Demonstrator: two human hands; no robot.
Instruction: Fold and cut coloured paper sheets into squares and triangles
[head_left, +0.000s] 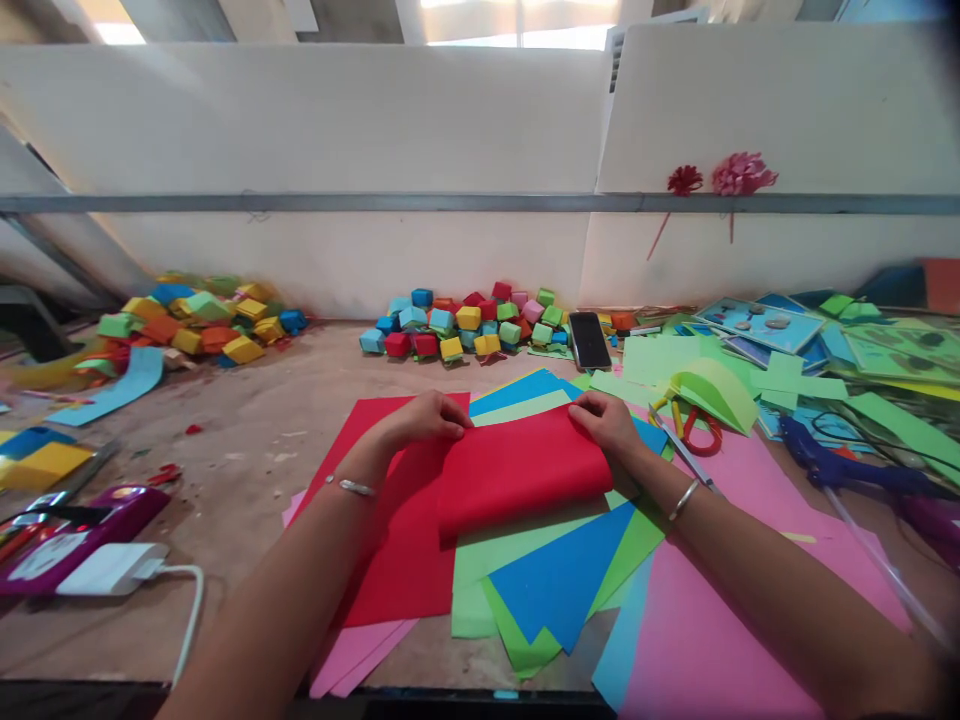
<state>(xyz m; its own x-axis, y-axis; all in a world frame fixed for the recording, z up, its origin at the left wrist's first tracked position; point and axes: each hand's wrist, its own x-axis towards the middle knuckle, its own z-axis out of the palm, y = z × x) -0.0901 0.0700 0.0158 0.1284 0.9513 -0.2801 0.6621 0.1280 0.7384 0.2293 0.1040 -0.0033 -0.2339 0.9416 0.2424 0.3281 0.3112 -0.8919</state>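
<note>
A sheet of red paper (pixel 525 465) is bent over on itself, its rounded fold facing me. My left hand (pixel 427 420) pinches its upper left corner, and my right hand (pixel 604 420) grips the upper right corner between thumb and fingers. Beneath its left side lies another flat red sheet (pixel 397 540). Blue paper (pixel 559 570) and green paper (pixel 480 590) lie fanned out under the bent sheet. Pink paper (pixel 720 610) spreads below my right forearm. Scissors with red and yellow handles (pixel 701 432) rest just right of my right hand.
Folded paper cubes (pixel 469 320) are heaped at the back, beside a phone (pixel 590 340). More paper cubes (pixel 202 320) lie back left. A power strip (pixel 82 530) with a white charger (pixel 112 568) is at left. A blue glue gun (pixel 847 460) lies at right.
</note>
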